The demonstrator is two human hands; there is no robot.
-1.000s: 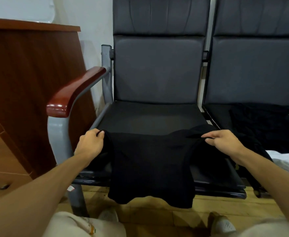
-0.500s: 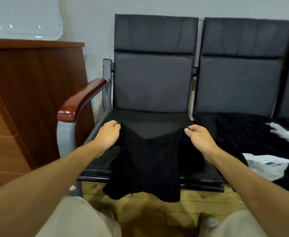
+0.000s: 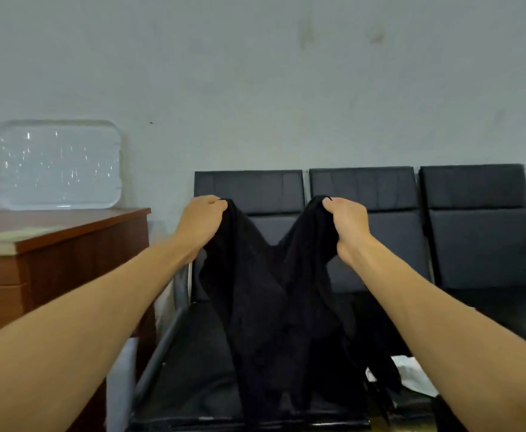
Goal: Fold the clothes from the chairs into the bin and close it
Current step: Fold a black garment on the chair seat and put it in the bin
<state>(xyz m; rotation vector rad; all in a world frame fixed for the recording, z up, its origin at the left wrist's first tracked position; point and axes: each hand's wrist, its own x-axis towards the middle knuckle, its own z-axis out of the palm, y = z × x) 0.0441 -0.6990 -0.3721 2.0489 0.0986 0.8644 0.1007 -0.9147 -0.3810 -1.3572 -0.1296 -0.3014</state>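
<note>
A black garment (image 3: pixel 267 307) hangs in the air in front of the left chair (image 3: pixel 193 353) of a row of dark padded chairs. My left hand (image 3: pixel 200 222) grips its upper left corner and my right hand (image 3: pixel 347 224) grips its upper right corner, both raised to the height of the chair backs. The cloth sags in a V between the hands and its lower end reaches the seat. More clothes, black and white (image 3: pixel 408 372), lie on the middle chair. No bin is in view.
A brown wooden cabinet (image 3: pixel 68 254) stands at the left, with a clear plastic lid or tray (image 3: pixel 60 165) leaning on the wall above it. A third chair (image 3: pixel 479 232) stands at the right. The grey wall fills the upper half.
Both hands have lifted the black garment off the seat and up to chair-back height. The camera has tilted upward, so the floor and my legs have left the view.
</note>
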